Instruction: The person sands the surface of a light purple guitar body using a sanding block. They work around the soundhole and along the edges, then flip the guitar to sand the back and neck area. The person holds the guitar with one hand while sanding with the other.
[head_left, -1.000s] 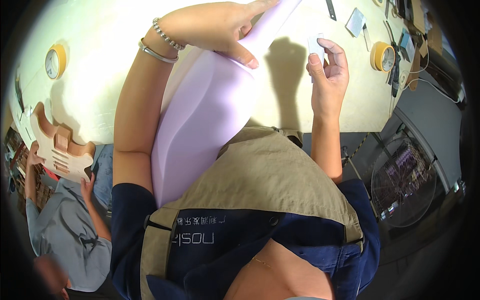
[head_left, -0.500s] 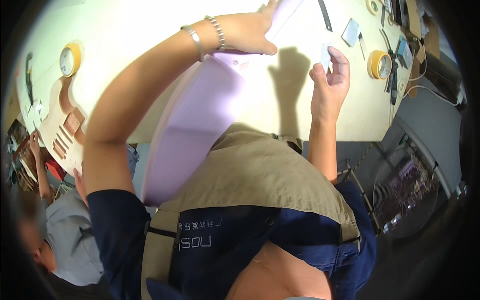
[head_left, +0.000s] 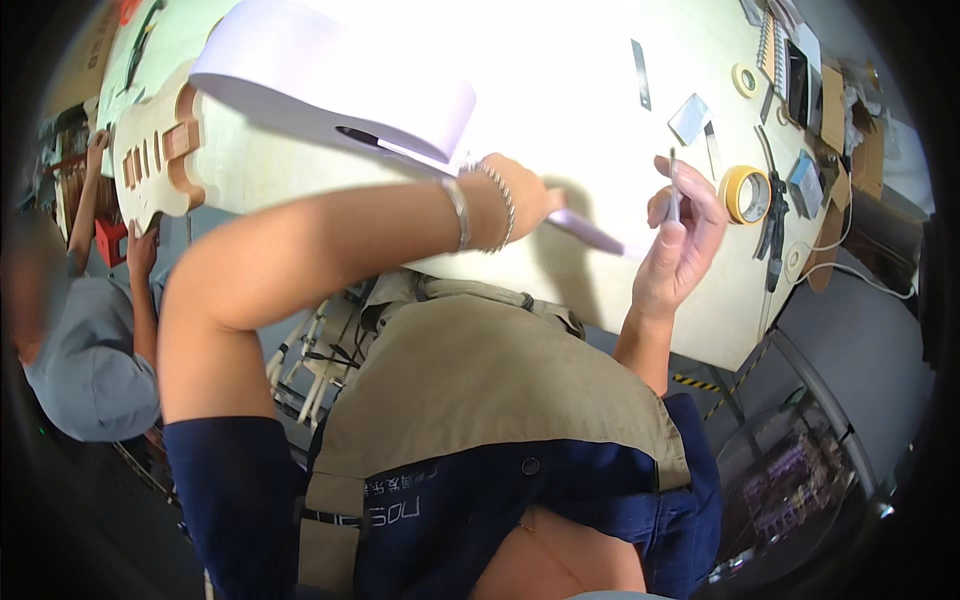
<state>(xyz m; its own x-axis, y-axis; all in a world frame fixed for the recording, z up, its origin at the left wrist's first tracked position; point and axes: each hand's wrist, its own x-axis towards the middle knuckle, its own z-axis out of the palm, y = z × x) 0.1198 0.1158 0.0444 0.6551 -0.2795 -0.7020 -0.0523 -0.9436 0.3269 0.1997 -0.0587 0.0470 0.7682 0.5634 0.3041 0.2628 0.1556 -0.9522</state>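
Observation:
A pale purple guitar (head_left: 330, 108) rests on the white table, its body toward the far left and its neck pointing right. My left hand (head_left: 512, 195) is closed round the neck, and the headstock (head_left: 588, 232) sticks out past my fingers. To the right of the headstock, my right hand (head_left: 685, 235) pinches a small thin flat piece (head_left: 674, 190) between thumb and fingers, raised above the table. It shows nearly edge-on, so I cannot tell its exact kind.
Rolls of yellow tape (head_left: 745, 194) and masking tape (head_left: 745, 80), a dark metal strip (head_left: 641, 75), a grey-blue block (head_left: 689, 119) and pliers (head_left: 772, 235) lie at the right. At left, another person (head_left: 95, 350) holds an unfinished wooden guitar body (head_left: 160, 150). A fan (head_left: 800, 490) stands lower right.
The guitar has swung round from leaning against me to lying across the table. My left hand has come nearer and lower with the neck; my right hand has moved slightly right and nearer.

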